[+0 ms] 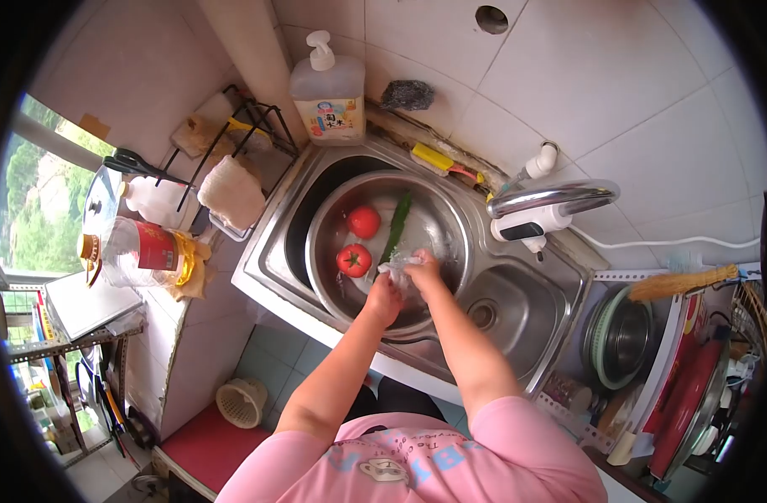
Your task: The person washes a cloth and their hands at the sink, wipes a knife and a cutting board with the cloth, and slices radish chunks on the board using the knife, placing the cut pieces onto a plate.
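Pale, crumpled bundle (391,267), perhaps thin plastic or wet cloth, held over the near part of a round metal basin (457,220). The fingers of the left hand (385,300) and right hand (422,270) bunch closely around it, gripping from either side. It looks light, limp and probably slippery; gathering its folds should hold better than a fingertip pinch. Just beyond lie a long green cucumber (397,225) and two red tomatoes (354,260), likely smooth-skinned.

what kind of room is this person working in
Most likely a home kitchen: a double-bowl stainless-steel sink, a curved chrome faucet, and two round red tomatoes in a round metal basin.
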A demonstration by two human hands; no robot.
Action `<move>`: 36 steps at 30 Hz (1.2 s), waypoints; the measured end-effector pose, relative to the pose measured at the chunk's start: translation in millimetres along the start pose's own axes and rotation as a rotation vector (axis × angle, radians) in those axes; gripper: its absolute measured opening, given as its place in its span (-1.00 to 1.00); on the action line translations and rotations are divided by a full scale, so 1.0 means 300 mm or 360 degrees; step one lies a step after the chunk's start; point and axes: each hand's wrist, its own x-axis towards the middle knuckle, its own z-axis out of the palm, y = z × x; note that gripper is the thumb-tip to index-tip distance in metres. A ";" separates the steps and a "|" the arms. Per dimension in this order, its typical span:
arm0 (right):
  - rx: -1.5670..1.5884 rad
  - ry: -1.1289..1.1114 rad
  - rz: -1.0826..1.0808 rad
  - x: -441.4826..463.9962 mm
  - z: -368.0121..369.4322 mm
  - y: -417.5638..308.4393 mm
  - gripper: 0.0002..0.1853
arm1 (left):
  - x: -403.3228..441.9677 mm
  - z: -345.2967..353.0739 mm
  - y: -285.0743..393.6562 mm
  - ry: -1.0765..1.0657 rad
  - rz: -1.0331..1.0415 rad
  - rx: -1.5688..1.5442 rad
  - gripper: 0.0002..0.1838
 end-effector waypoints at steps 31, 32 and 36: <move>-0.0646 -0.0852 -0.0477 0.091 -0.183 -0.092 -0.81 | -0.203 0.035 0.196 -0.0139 0.0441 0.0189 -0.06; -0.0644 -0.0856 -0.0483 0.087 -0.175 -0.091 -0.81 | -0.205 0.026 0.195 -0.0145 0.0415 0.0175 -0.05; -0.0402 -0.0070 -0.0320 0.082 -0.111 -0.047 -0.80 | -0.207 -0.021 0.194 -0.0246 0.0454 0.0202 -0.06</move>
